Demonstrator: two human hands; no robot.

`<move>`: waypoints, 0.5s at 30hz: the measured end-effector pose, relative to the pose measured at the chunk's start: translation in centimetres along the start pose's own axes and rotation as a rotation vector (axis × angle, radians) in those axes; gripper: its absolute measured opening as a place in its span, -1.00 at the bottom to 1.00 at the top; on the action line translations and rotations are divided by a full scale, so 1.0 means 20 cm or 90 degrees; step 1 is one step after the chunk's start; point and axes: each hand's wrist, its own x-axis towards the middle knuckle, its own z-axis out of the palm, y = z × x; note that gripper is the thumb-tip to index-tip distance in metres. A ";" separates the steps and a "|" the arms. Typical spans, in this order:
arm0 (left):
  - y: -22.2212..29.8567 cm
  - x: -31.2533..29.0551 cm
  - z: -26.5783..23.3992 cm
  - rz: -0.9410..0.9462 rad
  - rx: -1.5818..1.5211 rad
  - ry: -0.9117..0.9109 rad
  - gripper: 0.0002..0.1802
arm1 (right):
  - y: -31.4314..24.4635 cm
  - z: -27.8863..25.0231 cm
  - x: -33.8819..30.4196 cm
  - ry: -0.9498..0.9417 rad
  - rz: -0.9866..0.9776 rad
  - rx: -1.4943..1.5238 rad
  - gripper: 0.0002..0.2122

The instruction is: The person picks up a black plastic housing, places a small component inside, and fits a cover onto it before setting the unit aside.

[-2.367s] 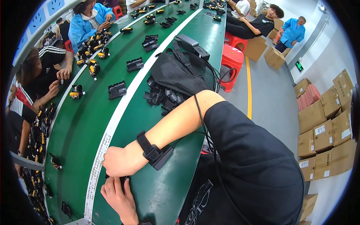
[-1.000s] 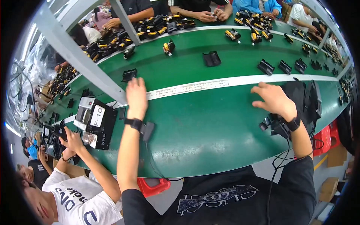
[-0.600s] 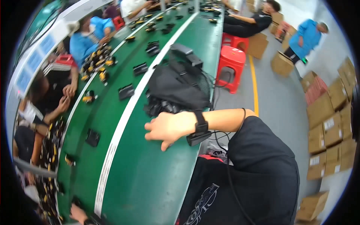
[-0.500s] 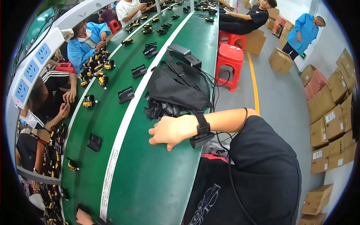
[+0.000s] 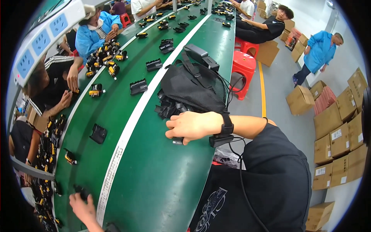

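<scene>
My right hand [image 5: 195, 127] has its fingers closed on a small dark piece [image 5: 177, 141] with a pale end, just above the green belt. Beside it lies a heap of small black parts [image 5: 168, 108], partly under a black mesh bag [image 5: 191, 87]. At the lower left, my left hand [image 5: 83, 208] grips a black plastic shell [image 5: 80, 190], its thumb and fingers on either side. The shell is dark and partly hidden. A similar loose black shell [image 5: 98, 133] rests on the belt farther off, near a yellow-and-black part [image 5: 70, 156].
A white strip [image 5: 131, 123] runs lengthwise along the green belt [image 5: 162, 185]. Yellow-and-black assemblies [image 5: 104, 58] pile along the far-left edge, where co-workers sit. Cables [image 5: 232, 83] trail off the right edge near red stools [image 5: 243, 73]. Cartons [image 5: 342, 133] line the wall.
My right hand has closed on a small dark piece near the heap. The left hand has moved farther up the belt with the black shell. The view has shifted slightly.
</scene>
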 end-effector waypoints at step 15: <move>0.96 -0.35 -0.13 0.181 -0.258 -0.051 -0.43 | -0.08 -0.07 0.30 0.009 -0.103 -0.051 -0.81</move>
